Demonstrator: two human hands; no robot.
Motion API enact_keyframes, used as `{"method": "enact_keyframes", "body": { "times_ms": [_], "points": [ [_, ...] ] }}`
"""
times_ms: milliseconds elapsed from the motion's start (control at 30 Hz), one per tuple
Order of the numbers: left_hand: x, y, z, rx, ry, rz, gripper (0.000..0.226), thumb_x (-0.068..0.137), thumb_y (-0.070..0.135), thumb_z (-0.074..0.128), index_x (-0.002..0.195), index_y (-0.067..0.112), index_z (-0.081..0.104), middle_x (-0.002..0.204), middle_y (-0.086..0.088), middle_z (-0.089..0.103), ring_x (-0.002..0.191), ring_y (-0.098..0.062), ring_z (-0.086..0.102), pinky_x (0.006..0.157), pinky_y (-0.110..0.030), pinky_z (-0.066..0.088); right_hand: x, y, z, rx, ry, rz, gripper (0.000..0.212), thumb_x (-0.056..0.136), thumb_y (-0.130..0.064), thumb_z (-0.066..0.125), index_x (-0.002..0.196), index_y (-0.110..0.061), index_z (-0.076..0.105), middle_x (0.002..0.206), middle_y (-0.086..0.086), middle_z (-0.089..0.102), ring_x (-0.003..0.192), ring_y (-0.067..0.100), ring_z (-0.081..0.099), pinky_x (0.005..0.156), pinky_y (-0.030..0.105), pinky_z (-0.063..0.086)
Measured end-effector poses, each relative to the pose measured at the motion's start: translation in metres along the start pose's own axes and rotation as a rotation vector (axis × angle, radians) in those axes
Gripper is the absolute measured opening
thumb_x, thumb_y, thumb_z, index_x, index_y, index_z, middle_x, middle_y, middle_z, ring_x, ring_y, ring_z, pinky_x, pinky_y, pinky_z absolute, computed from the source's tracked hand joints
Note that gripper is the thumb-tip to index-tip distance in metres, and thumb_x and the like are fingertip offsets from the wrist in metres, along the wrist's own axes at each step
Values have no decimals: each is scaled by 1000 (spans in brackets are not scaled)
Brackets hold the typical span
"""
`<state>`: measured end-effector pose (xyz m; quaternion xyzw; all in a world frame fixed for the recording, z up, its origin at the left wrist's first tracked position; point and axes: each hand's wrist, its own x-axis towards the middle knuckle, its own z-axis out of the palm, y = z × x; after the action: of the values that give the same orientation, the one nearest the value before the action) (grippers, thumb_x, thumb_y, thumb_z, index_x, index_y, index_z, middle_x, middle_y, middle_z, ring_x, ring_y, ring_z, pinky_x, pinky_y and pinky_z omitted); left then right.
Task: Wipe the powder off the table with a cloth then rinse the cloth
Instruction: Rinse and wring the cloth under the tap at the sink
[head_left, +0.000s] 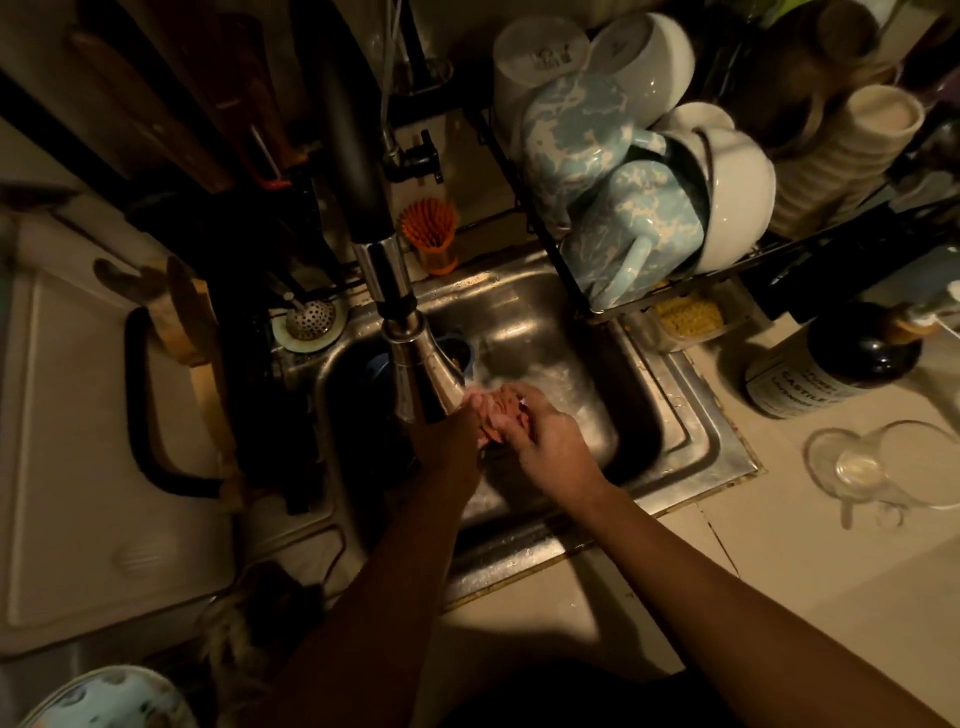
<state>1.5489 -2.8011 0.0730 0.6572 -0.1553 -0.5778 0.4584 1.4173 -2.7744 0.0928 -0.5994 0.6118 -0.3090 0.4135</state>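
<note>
Over the steel sink (691, 431), both hands hold a small bunched pink cloth (492, 411) right beside the head of the chrome tap (415, 364). My left hand (451, 436) grips the cloth from the left, partly in shadow under the tap head. From the right, my right hand (545, 434) curls its fingers round the cloth. Only a small wad of the cloth shows between the fingers. Whether water runs from the tap is not visible in the dim light.
A dish rack (613, 291) with several mugs and bowls overhangs the sink's right rear. An orange brush holder (431, 234) stands behind the basin. A dark soap bottle (836, 364) and an overturned glass jug (893, 470) sit on the right counter. A white board (78, 415) lies left.
</note>
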Motion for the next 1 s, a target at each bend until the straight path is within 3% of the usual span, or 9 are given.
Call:
{"method": "enact_keyframes", "body": {
  "times_ms": [100,200,333,467,600,700,800,867,1000],
  "points": [
    [40,-24,-28,67,-28,74,98,42,49,94,126,11,61,120,-22,66,108,-42,65,86,-49,53,-1,-9,-2,582,-59,418,37,96,-44,60,125,-20,61,106,5,75,95,18,71,94,35,55],
    [17,-7,-31,154,-119,132,94,50,46,93,125,3,58,119,-25,65,110,-41,64,91,-53,53,-5,-15,-18,887,-366,740,53,101,-59,35,109,-20,69,99,10,73,76,22,71,79,36,55],
    [-34,25,-13,419,-433,327,31,86,15,74,111,5,60,103,-7,73,97,-16,71,82,-32,56,-3,-15,-22,880,-362,715,30,108,-30,40,114,-13,64,77,6,67,56,9,58,55,24,52],
    [-42,30,-4,625,-517,430,43,68,38,72,110,37,62,114,6,71,107,-8,67,96,-37,54,-4,-17,-22,774,-295,693,23,103,-11,48,117,0,64,65,2,61,57,8,57,56,21,51],
    [-33,26,-12,738,-448,557,24,81,26,56,98,41,67,105,5,72,100,-16,68,91,-47,54,-5,-18,-33,1221,-343,840,44,105,-43,37,115,-10,64,94,12,69,79,24,65,70,35,57],
    [-35,28,-12,729,-475,586,23,79,30,52,92,41,67,99,13,72,97,-9,68,89,-41,56,-8,-15,-40,1345,-411,872,50,103,-50,37,110,-11,67,94,14,69,76,25,69,67,37,60],
    [-32,26,-11,759,-551,616,35,82,14,53,93,45,66,96,17,72,94,-6,69,86,-41,58,-10,-19,-40,1325,-327,788,25,103,-24,45,108,-20,69,90,10,73,67,18,71,58,30,61],
    [-28,22,-13,747,-527,600,23,86,28,53,102,37,67,100,11,72,96,-11,69,88,-43,57,-7,-17,-39,1305,-227,706,25,101,-5,44,104,-13,67,93,13,72,66,17,71,56,27,60],
    [-30,18,-13,865,-431,711,36,87,45,47,112,27,65,105,14,68,98,-4,65,89,-20,49,-4,-12,-39,1295,-143,689,22,96,6,41,93,-5,61,92,19,64,65,22,68,56,30,60]
  ]
}}
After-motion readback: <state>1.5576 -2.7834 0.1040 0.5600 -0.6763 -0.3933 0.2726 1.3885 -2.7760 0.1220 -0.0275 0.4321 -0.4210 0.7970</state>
